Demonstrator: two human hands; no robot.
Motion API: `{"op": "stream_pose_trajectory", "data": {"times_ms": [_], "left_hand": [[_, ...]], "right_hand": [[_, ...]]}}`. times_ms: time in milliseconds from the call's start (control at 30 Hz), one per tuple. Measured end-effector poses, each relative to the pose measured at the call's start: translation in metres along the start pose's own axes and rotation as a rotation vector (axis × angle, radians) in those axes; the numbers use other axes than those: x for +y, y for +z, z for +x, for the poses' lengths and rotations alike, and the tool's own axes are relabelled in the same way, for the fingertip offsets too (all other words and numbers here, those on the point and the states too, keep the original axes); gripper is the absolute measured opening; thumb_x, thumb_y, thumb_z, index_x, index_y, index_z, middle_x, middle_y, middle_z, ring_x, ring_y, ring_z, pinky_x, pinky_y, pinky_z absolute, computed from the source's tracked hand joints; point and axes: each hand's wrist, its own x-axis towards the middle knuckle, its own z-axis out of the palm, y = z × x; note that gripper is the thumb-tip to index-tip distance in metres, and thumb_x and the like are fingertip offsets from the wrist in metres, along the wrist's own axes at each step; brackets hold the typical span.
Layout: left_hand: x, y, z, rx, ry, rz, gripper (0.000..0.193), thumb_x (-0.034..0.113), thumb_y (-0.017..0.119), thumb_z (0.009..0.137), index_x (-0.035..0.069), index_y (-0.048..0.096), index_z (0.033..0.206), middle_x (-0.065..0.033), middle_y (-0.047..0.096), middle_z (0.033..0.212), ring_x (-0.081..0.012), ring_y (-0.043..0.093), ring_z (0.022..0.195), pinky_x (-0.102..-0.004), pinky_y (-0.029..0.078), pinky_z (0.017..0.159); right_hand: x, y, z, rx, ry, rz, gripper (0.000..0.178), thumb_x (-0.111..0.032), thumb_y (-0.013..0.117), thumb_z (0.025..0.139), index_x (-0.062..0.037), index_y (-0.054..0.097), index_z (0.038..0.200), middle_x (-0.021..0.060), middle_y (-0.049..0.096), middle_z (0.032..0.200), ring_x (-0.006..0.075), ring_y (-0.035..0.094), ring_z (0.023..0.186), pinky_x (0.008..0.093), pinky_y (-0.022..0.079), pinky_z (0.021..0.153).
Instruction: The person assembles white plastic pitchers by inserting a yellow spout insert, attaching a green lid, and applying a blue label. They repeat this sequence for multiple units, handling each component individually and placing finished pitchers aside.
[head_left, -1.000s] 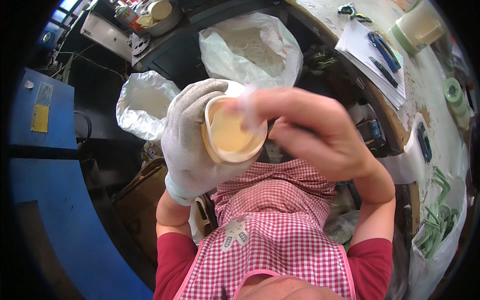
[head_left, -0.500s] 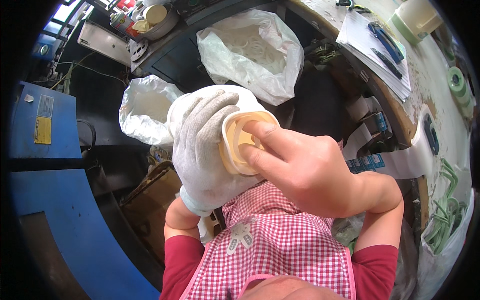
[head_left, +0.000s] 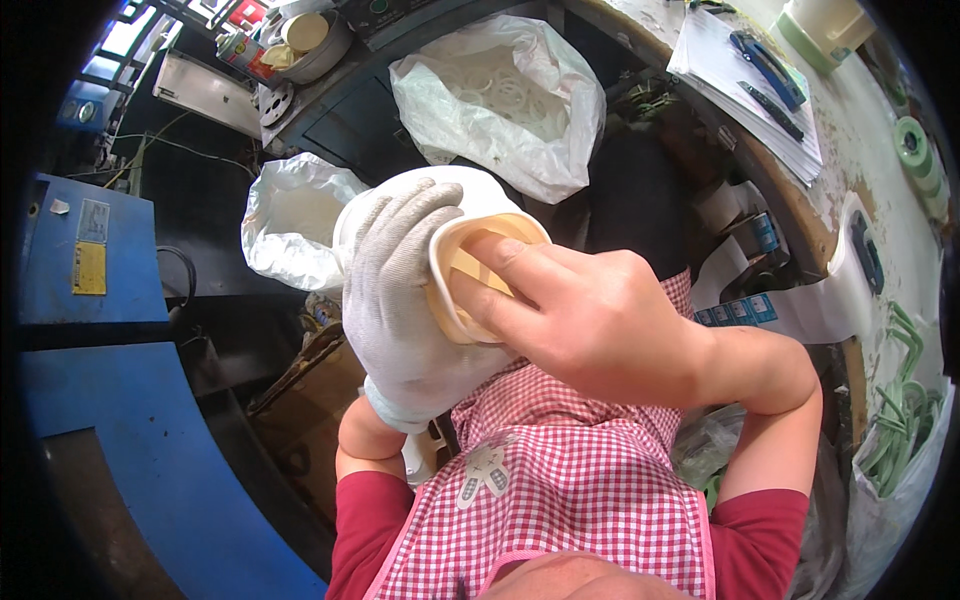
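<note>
My left hand (head_left: 385, 270), in a pale knitted glove, is wrapped round a white rounded plastic container (head_left: 470, 185). Its wide mouth faces up toward me, with a white rim and a cream-coloured inside. My bare right hand (head_left: 590, 310) reaches into that mouth from the right. Thumb and index finger are bent inside, past the rim, and the remaining fingers are curled. The container's wall hides the fingertips, so anything between them cannot be made out.
An open white plastic bag (head_left: 500, 100) of translucent rings lies beyond the container; a smaller white bag (head_left: 300, 220) is left of it. Blue metal machinery (head_left: 100, 250) stands at left. The worktable (head_left: 850, 150) at right bears papers, a blue cutter (head_left: 768, 70) and green tape (head_left: 912, 145).
My right thumb and index finger have gone deeper into the container's mouth, moving left. A pale strip seen by those fingers earlier is now hidden. The container has shifted slightly left.
</note>
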Motion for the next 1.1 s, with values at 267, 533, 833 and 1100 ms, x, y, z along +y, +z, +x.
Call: {"op": "stream_pose_trajectory", "data": {"times_ms": [267, 533, 833, 1100], "left_hand": [[0.004, -0.005, 0.001, 0.004, -0.003, -0.085, 0.082, 0.028, 0.099, 0.062, 0.007, 0.060, 0.131, -0.0160, 0.066, 0.133, -0.0396, 0.063, 0.123, -0.0538, 0.047, 0.109], [-0.007, -0.013, 0.013, -0.096, 0.077, -0.143, 0.071, 0.026, 0.097, 0.061, 0.004, 0.066, 0.121, -0.0166, 0.071, 0.121, -0.0385, 0.068, 0.116, -0.0512, 0.051, 0.105], [-0.019, -0.022, 0.047, -0.370, 0.243, -0.203, 0.068, 0.027, 0.094, 0.059, 0.001, 0.067, 0.115, -0.0168, 0.072, 0.115, -0.0410, 0.069, 0.114, -0.0556, 0.051, 0.104], [-0.020, -0.020, 0.054, -0.391, 0.229, -0.265, 0.076, 0.029, 0.097, 0.056, 0.002, 0.066, 0.119, -0.0187, 0.071, 0.119, -0.0410, 0.069, 0.114, -0.0541, 0.050, 0.105]], "right_hand": [[0.027, -0.018, 0.019, -0.254, -0.208, 0.033, 0.024, -0.019, 0.074, 0.075, -0.0151, 0.073, 0.099, -0.0026, 0.067, 0.079, 0.0177, 0.069, 0.069, 0.0323, 0.053, 0.056], [0.035, -0.025, 0.023, -0.427, -0.374, 0.106, 0.021, -0.018, 0.070, 0.078, -0.0115, 0.075, 0.098, -0.0025, 0.068, 0.082, 0.0170, 0.070, 0.080, 0.0341, 0.053, 0.087], [0.026, -0.036, 0.023, -0.635, -0.495, -0.101, 0.013, -0.018, 0.068, 0.077, -0.0068, 0.071, 0.083, 0.0002, 0.062, 0.080, 0.0167, 0.065, 0.079, 0.0317, 0.050, 0.080], [0.042, -0.020, 0.021, -0.455, -0.518, -0.154, 0.011, -0.018, 0.068, 0.085, -0.0075, 0.071, 0.084, -0.0013, 0.069, 0.083, 0.0172, 0.069, 0.078, 0.0336, 0.050, 0.074]]}}
